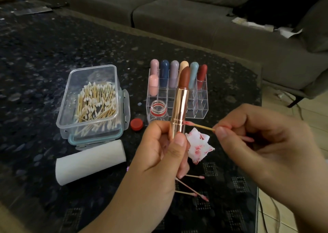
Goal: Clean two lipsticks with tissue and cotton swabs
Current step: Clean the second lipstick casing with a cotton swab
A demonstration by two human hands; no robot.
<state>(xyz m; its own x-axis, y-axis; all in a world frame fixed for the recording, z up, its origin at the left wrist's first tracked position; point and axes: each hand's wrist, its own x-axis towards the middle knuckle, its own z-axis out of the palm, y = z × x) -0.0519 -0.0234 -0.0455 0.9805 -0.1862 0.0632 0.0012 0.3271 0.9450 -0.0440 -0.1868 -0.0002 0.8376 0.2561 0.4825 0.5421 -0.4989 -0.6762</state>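
Left hand (159, 149) nearest, grip wrapped round gold lipstick (179, 112) at lower barrel, held above counter (44, 72). Long axis near upright, brown bullet pointing up, tilted slightly right. Right hand (257, 140) pinches cotton swab (198, 125), stained tip touching barrel seam. Tube looks light, rigid, slick metal; bullet soft, smears easily, so hold by casing only. Stained tissue (198, 147) behind.

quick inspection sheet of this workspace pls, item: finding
surface: dark speckled glass table
job's things: rose-gold lipstick tube with brown bullet; pink-tipped wooden cotton swab touching it; clear tub of swabs; white tissue roll
clutter: stained tissue, used swabs, red cap, open jar, clear rack of capsule lipsticks
grippers: left hand grips tube; right hand pinches swab
cables: cord on floor
surroundings: grey sofa
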